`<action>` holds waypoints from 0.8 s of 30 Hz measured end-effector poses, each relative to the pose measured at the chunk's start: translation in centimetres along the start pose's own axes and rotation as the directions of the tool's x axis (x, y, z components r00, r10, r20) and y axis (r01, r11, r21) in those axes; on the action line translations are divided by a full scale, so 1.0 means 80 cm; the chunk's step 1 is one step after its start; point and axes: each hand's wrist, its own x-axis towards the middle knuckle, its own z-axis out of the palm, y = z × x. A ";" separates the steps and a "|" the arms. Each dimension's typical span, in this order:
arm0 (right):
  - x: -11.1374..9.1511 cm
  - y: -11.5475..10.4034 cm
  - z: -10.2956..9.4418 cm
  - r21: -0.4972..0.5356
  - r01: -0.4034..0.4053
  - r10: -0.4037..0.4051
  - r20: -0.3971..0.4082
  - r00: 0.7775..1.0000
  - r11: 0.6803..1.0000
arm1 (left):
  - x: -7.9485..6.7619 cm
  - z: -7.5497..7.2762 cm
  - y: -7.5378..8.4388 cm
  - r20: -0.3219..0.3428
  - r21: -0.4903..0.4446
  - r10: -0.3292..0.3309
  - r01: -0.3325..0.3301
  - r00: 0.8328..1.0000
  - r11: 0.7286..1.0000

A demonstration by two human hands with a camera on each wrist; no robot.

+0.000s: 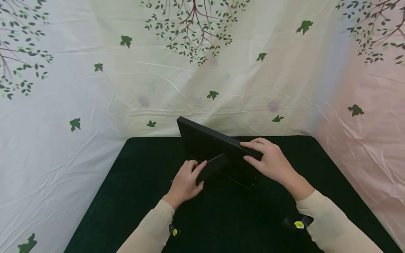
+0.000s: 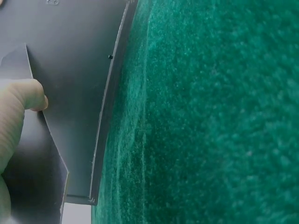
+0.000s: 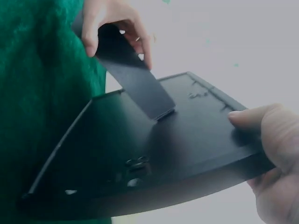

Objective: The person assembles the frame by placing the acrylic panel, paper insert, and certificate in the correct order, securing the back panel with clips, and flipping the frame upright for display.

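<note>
A black picture frame [image 1: 202, 138] stands tilted on the dark green cloth, its back panel [image 3: 112, 130] turned toward me. From that back a flat black easel leg [image 1: 212, 168] sticks out at an angle. My left hand [image 1: 185, 181] grips the leg near its free end, the thumb on one side and fingers on the other, as the right wrist view also shows. With my right hand [image 1: 269, 158] I pinch the frame's right upper edge, the thumb on the back panel. Small metal hangers [image 3: 138, 163] sit on the panel. The frame's front is hidden.
Dark green cloth [image 1: 133, 203] covers the table under the frame. Pale fabric [image 1: 104, 102] printed with leaves and birds hangs behind the table and along both sides. Cameras [image 1: 299, 224] are strapped at both wrists.
</note>
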 end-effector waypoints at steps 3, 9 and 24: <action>-0.005 0.007 0.005 0.068 -0.028 0.029 -0.010 1.000 0.997 | -0.002 0.002 0.000 0.005 -0.025 0.002 -0.002 1.000 1.000; -0.008 0.005 0.014 0.119 -0.018 0.029 -0.092 0.995 0.993 | -0.001 0.001 0.000 0.001 -0.042 0.008 -0.008 1.000 0.999; -0.013 -0.040 0.037 0.053 0.050 -0.030 -0.326 0.945 0.997 | 0.018 0.000 -0.017 -0.016 -0.088 0.050 -0.051 0.999 0.995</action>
